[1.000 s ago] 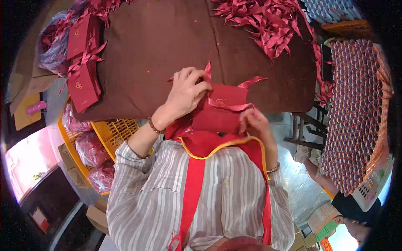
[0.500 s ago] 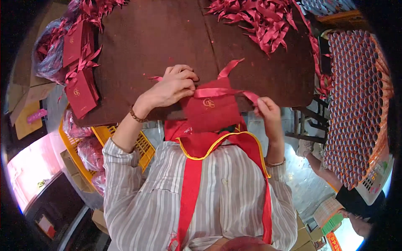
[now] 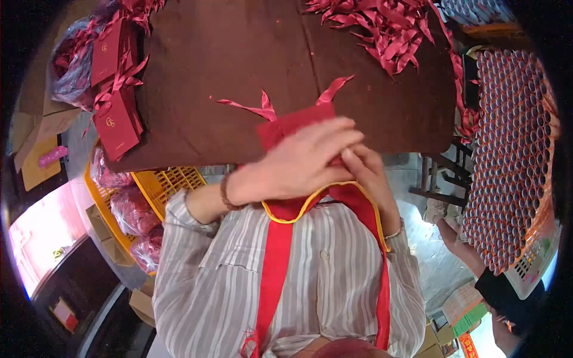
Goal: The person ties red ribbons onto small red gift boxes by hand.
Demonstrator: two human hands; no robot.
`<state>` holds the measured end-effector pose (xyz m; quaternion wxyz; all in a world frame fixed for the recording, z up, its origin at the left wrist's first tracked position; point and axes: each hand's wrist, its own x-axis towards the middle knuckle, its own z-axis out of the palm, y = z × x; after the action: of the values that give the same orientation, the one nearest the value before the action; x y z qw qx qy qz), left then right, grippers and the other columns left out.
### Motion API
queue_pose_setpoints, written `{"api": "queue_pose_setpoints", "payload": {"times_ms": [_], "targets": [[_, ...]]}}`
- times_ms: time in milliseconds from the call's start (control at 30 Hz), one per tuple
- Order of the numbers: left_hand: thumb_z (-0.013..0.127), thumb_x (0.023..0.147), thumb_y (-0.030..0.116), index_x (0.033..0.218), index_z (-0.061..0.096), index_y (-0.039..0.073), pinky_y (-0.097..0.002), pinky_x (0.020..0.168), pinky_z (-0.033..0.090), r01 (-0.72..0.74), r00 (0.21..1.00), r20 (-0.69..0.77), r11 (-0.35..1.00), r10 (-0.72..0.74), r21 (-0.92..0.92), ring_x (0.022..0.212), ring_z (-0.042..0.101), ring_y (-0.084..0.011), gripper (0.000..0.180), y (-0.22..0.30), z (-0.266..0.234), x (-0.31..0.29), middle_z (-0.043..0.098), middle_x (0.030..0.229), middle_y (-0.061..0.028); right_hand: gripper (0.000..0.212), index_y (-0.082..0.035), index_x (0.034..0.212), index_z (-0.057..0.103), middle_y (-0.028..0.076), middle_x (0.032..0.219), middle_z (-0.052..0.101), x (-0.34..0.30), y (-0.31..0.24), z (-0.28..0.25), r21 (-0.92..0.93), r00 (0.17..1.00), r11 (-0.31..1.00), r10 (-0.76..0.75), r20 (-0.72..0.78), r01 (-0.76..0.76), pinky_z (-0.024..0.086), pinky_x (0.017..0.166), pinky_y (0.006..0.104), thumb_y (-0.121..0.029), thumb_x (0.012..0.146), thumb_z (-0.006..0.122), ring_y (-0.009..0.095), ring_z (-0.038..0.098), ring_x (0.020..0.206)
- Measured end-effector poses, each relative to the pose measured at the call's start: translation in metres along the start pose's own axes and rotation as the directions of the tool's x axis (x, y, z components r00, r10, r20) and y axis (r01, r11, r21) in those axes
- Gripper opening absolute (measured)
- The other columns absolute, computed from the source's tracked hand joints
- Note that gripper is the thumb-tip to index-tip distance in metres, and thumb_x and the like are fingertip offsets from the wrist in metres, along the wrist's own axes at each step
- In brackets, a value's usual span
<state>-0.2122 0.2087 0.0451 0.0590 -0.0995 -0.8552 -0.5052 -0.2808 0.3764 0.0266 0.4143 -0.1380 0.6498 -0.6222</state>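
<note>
A dark red paper gift bag (image 3: 296,121) lies at the near table edge, its lower part hidden behind my hands. Pink-red ribbon ends (image 3: 250,109) stick out beyond its far edge. My left hand (image 3: 298,161) reaches across the front of the bag, fingers stretched out and smeared a little by motion. Its fingertips meet my right hand (image 3: 371,173), which is curled by the bag's right side with the thumb bent inward. What the right fingers hold is hidden behind the left hand.
Finished-looking red bags with bows (image 3: 116,122) stack at the table's left edge, by a plastic sack (image 3: 71,65). Loose ribbons (image 3: 391,36) heap at the far right. Yellow crates (image 3: 173,185) stand below left; a tray of many small round items (image 3: 507,161) stands right, near another person's arm (image 3: 462,244).
My left hand has swept right and nearer across the bag to meet my right hand. The ribbon stretched across the bag's front is now covered. The view has shifted slightly.
</note>
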Motion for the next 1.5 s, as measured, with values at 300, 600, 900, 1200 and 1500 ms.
{"api": "queue_pose_setpoints", "payload": {"times_ms": [300,600,900,1200,1500], "targets": [[0.062,0.08,0.02,0.125,0.04,0.006,-0.0381,0.071,0.051,0.308,0.939,0.151,0.951,-0.311,0.04,0.088,0.06,-0.0332,0.052,-0.008,0.023,-0.031,0.056,0.103,-0.0169,0.013,-0.003,0.09,0.058,0.002,0.083,0.059,-0.004,0.019,0.012,0.388,0.953,0.871,0.256,0.164,-0.301,0.045,0.067,0.0205,-0.016,0.09,0.054,0.007,0.056,0.077],[0.062,0.079,0.008,0.089,0.059,0.002,-0.0337,0.06,0.048,0.305,0.919,-0.282,0.95,-0.275,0.067,0.072,0.061,-0.0294,0.012,-0.036,0.02,-0.06,0.061,0.082,-0.0138,0.015,-0.002,0.095,0.06,0.009,0.099,0.058,0.066,-0.001,-0.008,-0.716,0.876,0.563,-0.461,0.143,0.413,0.044,0.079,0.0309,-0.009,0.082,0.057,0.023,0.055,0.087],[0.06,0.078,0.007,0.088,0.058,0.003,-0.0365,0.06,0.047,0.313,0.916,-0.332,0.919,-0.225,0.242,0.071,0.059,-0.0297,0.011,-0.048,0.026,-0.062,0.057,0.076,-0.0136,0.017,-0.005,0.093,0.062,0.009,0.098,0.054,0.066,-0.003,-0.009,-0.815,0.809,0.216,-0.406,0.426,0.538,0.041,0.079,0.0357,-0.013,0.078,0.061,0.027,0.051,0.093],[0.055,0.075,0.005,0.086,0.056,0.002,-0.0396,0.063,0.045,0.289,0.943,-0.25,0.912,-0.219,0.291,0.07,0.056,-0.0312,0.011,-0.055,0.032,-0.053,0.054,0.074,-0.0136,0.016,0.0,0.087,0.058,0.007,0.094,0.051,0.062,0.001,-0.036,-0.621,0.931,0.721,-0.09,0.355,0.307,0.04,0.075,0.0264,-0.014,0.081,0.06,0.018,0.05,0.089],[0.059,0.077,0.005,0.092,0.06,0.003,-0.0361,0.064,0.048,0.204,0.947,-0.288,0.957,-0.14,0.207,0.077,0.06,-0.0306,0.015,-0.06,0.032,-0.05,0.059,0.081,-0.0133,0.016,0.0,0.09,0.056,0.005,0.104,0.048,0.058,0.012,-0.046,-0.658,0.947,0.701,-0.08,0.311,0.275,0.038,0.083,0.0263,-0.015,0.084,0.058,0.016,0.049,0.095]]}}
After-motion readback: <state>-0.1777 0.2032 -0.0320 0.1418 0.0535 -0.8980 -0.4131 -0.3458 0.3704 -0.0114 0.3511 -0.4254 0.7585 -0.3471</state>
